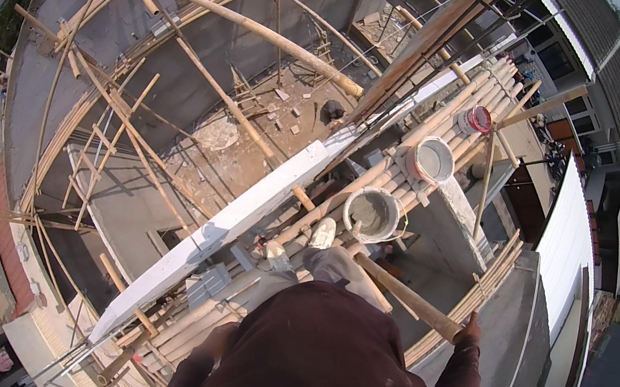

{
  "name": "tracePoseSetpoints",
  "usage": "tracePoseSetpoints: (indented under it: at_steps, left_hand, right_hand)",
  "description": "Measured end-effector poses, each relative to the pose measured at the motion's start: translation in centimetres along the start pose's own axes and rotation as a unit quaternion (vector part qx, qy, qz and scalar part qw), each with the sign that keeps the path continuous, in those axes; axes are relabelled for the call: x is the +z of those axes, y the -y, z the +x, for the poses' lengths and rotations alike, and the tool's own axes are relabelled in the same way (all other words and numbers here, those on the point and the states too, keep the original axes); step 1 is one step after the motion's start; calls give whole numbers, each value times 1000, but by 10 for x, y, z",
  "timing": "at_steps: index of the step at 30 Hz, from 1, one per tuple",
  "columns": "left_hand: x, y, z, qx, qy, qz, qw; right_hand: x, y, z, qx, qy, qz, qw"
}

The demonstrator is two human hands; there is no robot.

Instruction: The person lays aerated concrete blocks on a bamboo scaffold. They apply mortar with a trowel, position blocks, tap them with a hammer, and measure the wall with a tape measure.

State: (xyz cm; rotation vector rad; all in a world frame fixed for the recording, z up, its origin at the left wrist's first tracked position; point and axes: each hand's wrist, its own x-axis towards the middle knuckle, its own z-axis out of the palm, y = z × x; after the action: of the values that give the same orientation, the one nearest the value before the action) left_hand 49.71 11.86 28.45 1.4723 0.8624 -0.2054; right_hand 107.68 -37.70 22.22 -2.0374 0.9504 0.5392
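My right hand (470, 333) is at the near end of a thick bamboo pole (412, 296), its fingers closed about the cut end. My left hand (219, 340) is low beside my body, close to the bamboo platform (177, 343); its fingers are mostly hidden. Ahead of my feet stands a bucket of grey mortar (372, 215), with a handle and something coated in mortar inside. Behind it are a second bucket (432, 161) with grey contents and a smaller red-rimmed bucket (475, 120). My shoes (324, 233) are splashed pale and rest on the bamboo.
A long white wall edge (270, 184) runs along the platform's left side. Beyond it, a deep room with a rubble-strewn floor (264, 123) lies below bamboo scaffolding (256, 31). Grey blocks (208, 282) sit left of my feet. A drop opens (429, 268) right of the platform.
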Motion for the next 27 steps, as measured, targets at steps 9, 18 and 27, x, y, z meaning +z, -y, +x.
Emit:
tracePoseSetpoints:
  at_steps: [9,18,27]
  left_hand:
    - [46,-70,46,-9,-164,-97,982]
    - [139,29,21,-17,-313,-66,947]
    - [207,42,-26,-104,-401,-35,910]
  right_hand:
    - [1,44,-30,-114,-60,-321,938]
    - [33,116,-112,204,159,-505,823]
    - [-8,74,-44,225,68,-693,682]
